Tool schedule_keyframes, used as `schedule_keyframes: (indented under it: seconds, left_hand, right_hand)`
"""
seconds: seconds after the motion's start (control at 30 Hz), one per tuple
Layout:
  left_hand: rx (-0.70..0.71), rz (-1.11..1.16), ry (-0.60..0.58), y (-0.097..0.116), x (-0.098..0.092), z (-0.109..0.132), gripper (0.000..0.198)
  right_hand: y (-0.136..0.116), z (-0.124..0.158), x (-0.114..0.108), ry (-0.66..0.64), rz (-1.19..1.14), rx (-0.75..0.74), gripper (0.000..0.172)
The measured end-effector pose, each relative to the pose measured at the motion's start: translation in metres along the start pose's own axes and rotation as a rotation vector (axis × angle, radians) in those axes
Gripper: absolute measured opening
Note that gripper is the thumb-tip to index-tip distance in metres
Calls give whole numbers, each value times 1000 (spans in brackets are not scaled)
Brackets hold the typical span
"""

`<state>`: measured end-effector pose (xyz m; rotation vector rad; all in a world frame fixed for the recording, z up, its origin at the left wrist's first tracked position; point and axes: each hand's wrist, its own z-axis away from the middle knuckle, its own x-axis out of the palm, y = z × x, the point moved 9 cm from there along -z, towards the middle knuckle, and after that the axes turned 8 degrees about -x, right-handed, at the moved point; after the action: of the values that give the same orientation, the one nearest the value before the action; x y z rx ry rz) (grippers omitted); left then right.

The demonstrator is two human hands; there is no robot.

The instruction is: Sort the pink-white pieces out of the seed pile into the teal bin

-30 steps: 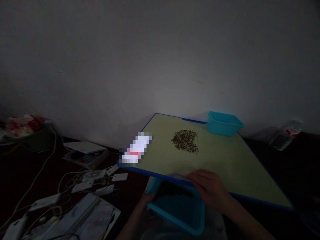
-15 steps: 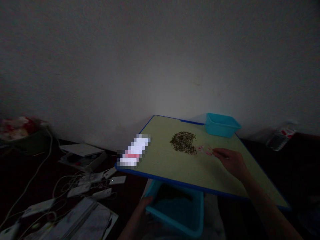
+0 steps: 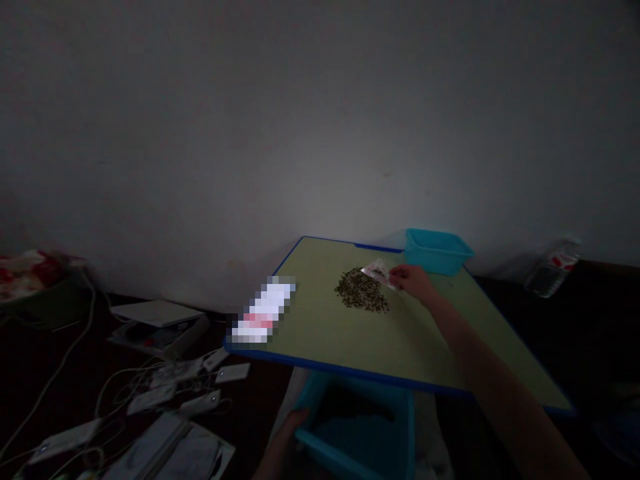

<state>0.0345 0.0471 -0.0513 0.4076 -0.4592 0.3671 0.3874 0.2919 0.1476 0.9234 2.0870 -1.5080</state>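
My right hand (image 3: 414, 281) reaches across the green table (image 3: 400, 333) and pinches a small pale card (image 3: 376, 271) at the far edge of a pile of small dark seeds (image 3: 361, 291). My left hand (image 3: 293, 421) grips the near-left rim of a blue tub (image 3: 357, 427) held below the table's front edge. The tub's inside is dark.
A smaller blue tub (image 3: 436, 251) stands at the table's far corner by the wall. A blurred white object (image 3: 263, 310) lies on the table's left edge. Cables, small devices and papers (image 3: 165, 393) cover the floor at left. A plastic bottle (image 3: 550, 270) lies at right.
My right hand has gone from the table's front edge to beside the seed pile, then to its far side, with the card in it. The left hand stays on the tub.
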Motion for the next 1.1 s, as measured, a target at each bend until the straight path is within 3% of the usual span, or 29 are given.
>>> schedule_keyframes:
  seconds: [0.17, 0.33, 0.83, 1.1]
  left_hand:
    - [31, -64, 53, 7, -9, 5, 85]
    - [50, -57, 22, 10, -4, 15, 80]
    - [136, -145, 35, 24, -10, 12, 66]
    - [125, -138, 32, 23, -19, 3, 77]
  right_hand:
    - [-19, -14, 27, -45, 6, -48, 19]
    - [-17, -13, 41, -102, 13, -65, 25]
    - [-26, 6, 38, -153, 0, -152, 22]
    - [-33, 11, 41, -214, -40, -154, 20]
